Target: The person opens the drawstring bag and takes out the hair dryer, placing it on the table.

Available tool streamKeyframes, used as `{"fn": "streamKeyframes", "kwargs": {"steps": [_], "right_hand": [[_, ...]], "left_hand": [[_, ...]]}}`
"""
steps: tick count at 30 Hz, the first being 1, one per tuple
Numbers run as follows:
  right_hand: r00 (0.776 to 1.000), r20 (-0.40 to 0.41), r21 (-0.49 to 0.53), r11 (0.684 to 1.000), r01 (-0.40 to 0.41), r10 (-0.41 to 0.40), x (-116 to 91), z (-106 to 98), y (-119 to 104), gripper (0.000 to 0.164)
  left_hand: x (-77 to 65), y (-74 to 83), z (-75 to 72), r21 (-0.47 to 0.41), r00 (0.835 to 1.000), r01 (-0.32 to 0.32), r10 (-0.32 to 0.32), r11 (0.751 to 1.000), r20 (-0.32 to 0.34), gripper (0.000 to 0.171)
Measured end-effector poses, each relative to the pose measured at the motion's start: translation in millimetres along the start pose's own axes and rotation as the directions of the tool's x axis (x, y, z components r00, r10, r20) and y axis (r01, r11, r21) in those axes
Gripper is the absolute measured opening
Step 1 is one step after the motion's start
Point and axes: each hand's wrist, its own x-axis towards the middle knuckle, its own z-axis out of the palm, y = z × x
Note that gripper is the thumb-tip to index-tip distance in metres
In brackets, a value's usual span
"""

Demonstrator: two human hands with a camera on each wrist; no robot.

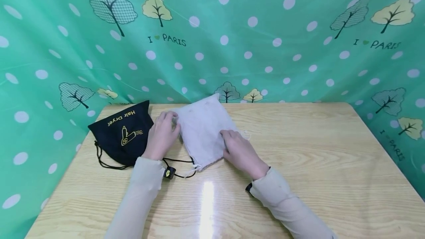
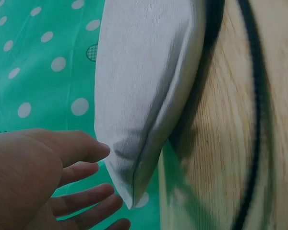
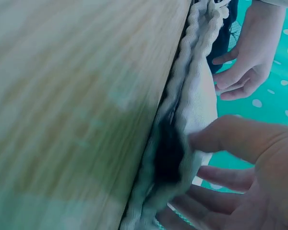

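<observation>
A white cloth drawstring bag (image 1: 206, 124) lies on the table between both hands, its corded mouth toward me. My left hand (image 1: 162, 134) is by the bag's left edge. In the left wrist view that hand (image 2: 53, 172) has its fingers loose and spread beside a bag corner (image 2: 134, 177). My right hand (image 1: 240, 152) is at the right side of the mouth. In the right wrist view this hand (image 3: 249, 177) pinches the rim, thumb against the ruffled edge (image 3: 192, 115). The mouth gapes a little there and looks dark inside; any contents are hidden.
A black drawstring pouch (image 1: 124, 135) marked "Hair Dryer" lies at the left, partly behind the left hand. Its black cord and cord stopper (image 1: 169, 172) reach toward the white bag. A green dotted cloth (image 1: 252, 40) hangs behind the wooden table (image 1: 308, 165).
</observation>
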Motion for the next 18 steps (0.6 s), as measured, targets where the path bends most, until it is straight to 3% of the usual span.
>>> {"fn": "streamKeyframes", "kwargs": {"steps": [12, 18], "right_hand": [[0.991, -0.071, -0.07, 0.992, 0.107, -0.112, 1, 0, 7, 0.037], [0.991, -0.054, -0.096, 0.989, 0.116, -0.122, 1, -2, 12, 0.035]], "left_hand": [[0.6, -1.7, 2.4, 0.017, 0.998, -0.008, 0.007, 1.0, 0.058, 0.038], [1.9, -2.9, 3.2, 0.002, 0.996, -0.029, 0.029, 1.0, 0.081, 0.038]]}}
